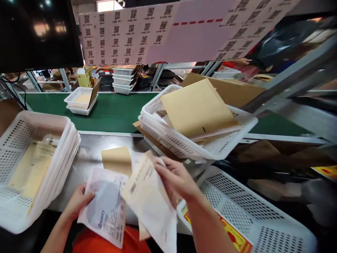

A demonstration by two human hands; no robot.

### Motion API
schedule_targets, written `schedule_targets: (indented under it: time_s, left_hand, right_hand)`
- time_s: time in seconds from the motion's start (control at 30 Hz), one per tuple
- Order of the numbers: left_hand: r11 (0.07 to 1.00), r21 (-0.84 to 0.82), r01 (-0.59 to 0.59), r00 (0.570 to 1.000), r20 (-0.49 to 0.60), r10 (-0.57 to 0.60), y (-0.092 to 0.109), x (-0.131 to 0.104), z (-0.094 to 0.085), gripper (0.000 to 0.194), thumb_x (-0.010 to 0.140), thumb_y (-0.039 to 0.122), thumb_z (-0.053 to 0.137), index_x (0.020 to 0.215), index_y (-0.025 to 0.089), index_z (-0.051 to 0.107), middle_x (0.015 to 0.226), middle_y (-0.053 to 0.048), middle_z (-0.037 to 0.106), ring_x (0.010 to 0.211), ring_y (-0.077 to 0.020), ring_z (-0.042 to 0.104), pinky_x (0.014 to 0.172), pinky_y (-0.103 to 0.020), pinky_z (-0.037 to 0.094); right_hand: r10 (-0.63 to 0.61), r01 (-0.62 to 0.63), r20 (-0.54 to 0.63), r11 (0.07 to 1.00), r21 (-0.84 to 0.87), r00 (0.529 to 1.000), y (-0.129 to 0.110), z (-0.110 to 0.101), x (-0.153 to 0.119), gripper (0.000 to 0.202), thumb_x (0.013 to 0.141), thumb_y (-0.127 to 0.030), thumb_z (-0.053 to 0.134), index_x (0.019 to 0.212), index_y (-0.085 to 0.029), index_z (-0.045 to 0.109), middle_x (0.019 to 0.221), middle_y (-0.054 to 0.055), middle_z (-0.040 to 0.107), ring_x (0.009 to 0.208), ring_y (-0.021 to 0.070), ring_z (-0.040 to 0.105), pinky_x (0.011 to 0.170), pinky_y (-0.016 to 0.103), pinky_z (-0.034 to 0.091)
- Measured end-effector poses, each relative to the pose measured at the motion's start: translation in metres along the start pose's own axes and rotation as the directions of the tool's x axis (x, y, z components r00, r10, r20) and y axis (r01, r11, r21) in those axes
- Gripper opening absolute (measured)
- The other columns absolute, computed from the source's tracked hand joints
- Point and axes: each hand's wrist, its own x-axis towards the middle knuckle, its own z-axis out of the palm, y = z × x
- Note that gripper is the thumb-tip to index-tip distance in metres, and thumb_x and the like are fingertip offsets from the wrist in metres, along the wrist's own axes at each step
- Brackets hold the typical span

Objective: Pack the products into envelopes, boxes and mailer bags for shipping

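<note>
My left hand (79,200) is closed on the left edge of a translucent plastic packet (105,207); it has printed text and a greyish round shape inside. My right hand (176,175) pinches the upper edge of a pale, slightly blurred packet (150,196) with a printed label. Other sheets or packets hang behind that one, and their kind is hard to make out. The two packets overlap a little at the middle. Just beyond them, a brown paper piece (116,160) lies on the metal table (91,144).
At left stands a stack of white perforated baskets (71,140) with envelopes inside. A tilted basket (168,137) at right holds brown envelopes (197,109). Below it is another white basket (237,203). A green conveyor belt (116,116) runs behind; a QR-code board (184,38) hangs above.
</note>
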Motion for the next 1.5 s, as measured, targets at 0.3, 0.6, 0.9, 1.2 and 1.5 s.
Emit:
schedule_targets:
  time_s: [0.3, 0.6, 0.9, 1.2, 1.5]
  left_hand:
    - [0.946, 0.269, -0.178, 0.977, 0.165, 0.137, 0.036, 0.021, 0.015, 0.035, 0.077, 0.046, 0.082, 0.087, 0.012, 0.082, 0.081, -0.006, 0.077, 0.074, -0.0201, 0.066, 0.065, -0.026, 0.05]
    - [0.879, 0.46, -0.126, 0.96, -0.166, 0.225, -0.038, 0.084, -0.012, 0.05, 0.071, 0.064, 0.074, 0.076, 0.014, 0.076, 0.075, -0.009, 0.072, 0.077, -0.0276, 0.067, 0.071, -0.037, 0.054]
    - [0.621, 0.746, -0.242, 0.653, -0.348, 0.673, -0.028, 0.071, -0.035, 0.041, 0.094, 0.041, 0.05, 0.112, 0.018, 0.078, 0.122, -0.017, 0.071, 0.113, -0.0315, 0.07, 0.1, -0.047, 0.056]
    - [0.923, 0.197, -0.332, 0.818, -0.428, 0.385, -0.01, 0.036, -0.011, 0.08, 0.073, 0.04, 0.085, 0.144, 0.016, 0.057, 0.111, -0.01, 0.078, 0.102, -0.0274, 0.075, 0.09, -0.035, 0.057]
    - [0.743, -0.532, -0.406, 0.911, -0.306, 0.278, -0.033, 0.014, -0.018, 0.039, 0.066, 0.047, 0.091, 0.067, 0.023, 0.06, 0.062, 0.004, 0.06, 0.065, -0.0159, 0.062, 0.072, -0.032, 0.054]
  right_hand:
    - [0.022, 0.333, 0.738, 0.883, -0.331, 0.674, -0.005, 0.108, 0.04, 0.02, 0.084, -0.018, 0.058, 0.068, -0.021, 0.046, 0.063, -0.006, 0.046, 0.06, 0.0103, 0.037, 0.059, 0.027, 0.024]
    - [0.179, -0.134, 0.439, 0.982, -0.132, 0.881, 0.062, 0.052, 0.009, 0.036, 0.09, -0.054, 0.061, 0.081, -0.019, 0.063, 0.079, 0.001, 0.062, 0.077, 0.0186, 0.056, 0.07, 0.028, 0.044]
    - [0.366, -0.367, 0.161, 0.93, -0.026, 0.916, 0.105, 0.02, -0.015, 0.057, 0.079, -0.074, 0.07, 0.087, -0.017, 0.073, 0.084, 0.007, 0.074, 0.081, 0.0255, 0.066, 0.071, 0.033, 0.052]
    - [0.185, -0.197, 0.117, 0.976, 0.097, 0.976, 0.054, 0.031, 0.017, 0.053, 0.078, -0.068, 0.078, 0.071, -0.018, 0.061, 0.069, -0.002, 0.06, 0.068, 0.0144, 0.053, 0.06, 0.025, 0.042]
    - [0.317, -0.368, 0.187, 0.798, 0.478, 0.93, 0.058, 0.058, 0.017, 0.052, 0.067, -0.058, 0.093, 0.094, -0.019, 0.074, 0.081, 0.006, 0.079, 0.069, 0.0221, 0.071, 0.069, 0.035, 0.057]
